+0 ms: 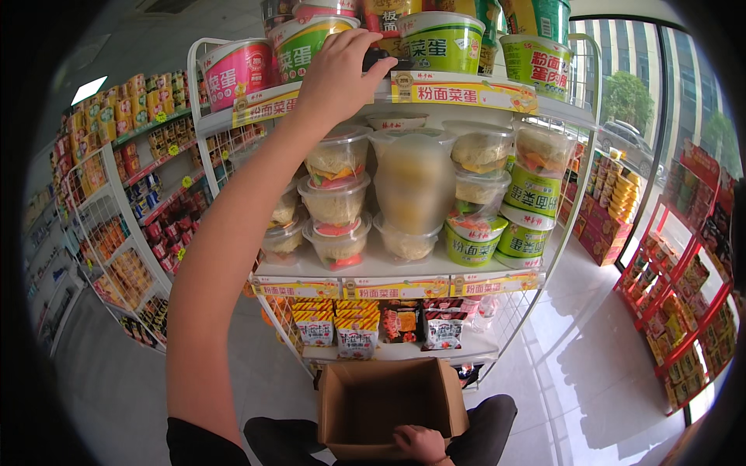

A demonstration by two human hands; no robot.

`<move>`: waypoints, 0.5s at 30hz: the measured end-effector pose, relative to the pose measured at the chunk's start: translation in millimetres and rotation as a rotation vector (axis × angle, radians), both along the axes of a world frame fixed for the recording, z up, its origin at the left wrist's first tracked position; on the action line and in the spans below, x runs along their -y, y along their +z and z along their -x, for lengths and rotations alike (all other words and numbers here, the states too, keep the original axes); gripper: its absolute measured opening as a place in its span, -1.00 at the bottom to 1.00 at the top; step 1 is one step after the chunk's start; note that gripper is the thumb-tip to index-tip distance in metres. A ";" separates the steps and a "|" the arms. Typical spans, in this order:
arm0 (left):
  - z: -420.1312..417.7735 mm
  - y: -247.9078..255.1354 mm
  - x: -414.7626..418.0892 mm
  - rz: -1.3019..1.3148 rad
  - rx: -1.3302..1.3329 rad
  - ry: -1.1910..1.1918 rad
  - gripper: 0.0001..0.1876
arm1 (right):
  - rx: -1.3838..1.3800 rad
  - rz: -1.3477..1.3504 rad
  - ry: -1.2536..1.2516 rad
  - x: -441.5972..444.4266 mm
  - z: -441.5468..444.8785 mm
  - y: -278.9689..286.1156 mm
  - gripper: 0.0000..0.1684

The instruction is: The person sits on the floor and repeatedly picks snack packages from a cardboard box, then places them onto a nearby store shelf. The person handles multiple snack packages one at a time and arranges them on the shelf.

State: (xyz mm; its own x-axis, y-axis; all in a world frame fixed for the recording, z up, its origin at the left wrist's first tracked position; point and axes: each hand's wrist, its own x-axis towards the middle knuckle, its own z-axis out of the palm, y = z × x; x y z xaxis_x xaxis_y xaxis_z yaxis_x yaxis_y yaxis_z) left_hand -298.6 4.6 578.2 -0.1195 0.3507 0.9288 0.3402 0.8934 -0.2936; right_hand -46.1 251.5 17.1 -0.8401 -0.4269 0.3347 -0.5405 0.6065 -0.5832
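Observation:
My left hand is raised to the upper shelf, its fingers curled around a small black object at the shelf's front edge; what the object is, I cannot tell. Green and pink instant noodle tubs stand beside and behind that hand. Low in the view, my right hand rests at the near rim of an open cardboard box. No goods show inside the box, whose bottom is dark. Clear-lidded noodle bowls are stacked on the middle shelf.
Bagged snacks stand on the low shelf of the white wire rack. More stocked shelves line the left. At the right are a red display rack, stacked cartons and a window. Both my knees flank the box.

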 end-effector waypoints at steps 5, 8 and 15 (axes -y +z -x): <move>17.5 23.7 -16.1 0.078 0.169 0.089 -0.41 | -0.008 -0.062 -0.009 -4.6 1.1 -9.1 -0.80; 4.0 47.5 -26.3 0.151 0.531 0.262 -0.42 | -0.078 -0.022 -0.009 1.7 5.8 -0.9 -0.91; -1.3 54.2 -5.0 0.244 0.409 0.146 -0.61 | -0.082 -0.002 0.003 4.4 4.9 -4.2 -0.87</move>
State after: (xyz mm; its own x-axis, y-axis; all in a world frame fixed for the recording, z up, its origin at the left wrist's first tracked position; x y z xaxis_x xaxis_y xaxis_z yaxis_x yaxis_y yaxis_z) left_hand -297.3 9.7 632.4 -0.5209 0.5049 0.6882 0.3480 0.8619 -0.3689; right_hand -51.1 247.1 12.9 -0.8085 -0.4300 0.4018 -0.5883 0.6058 -0.5356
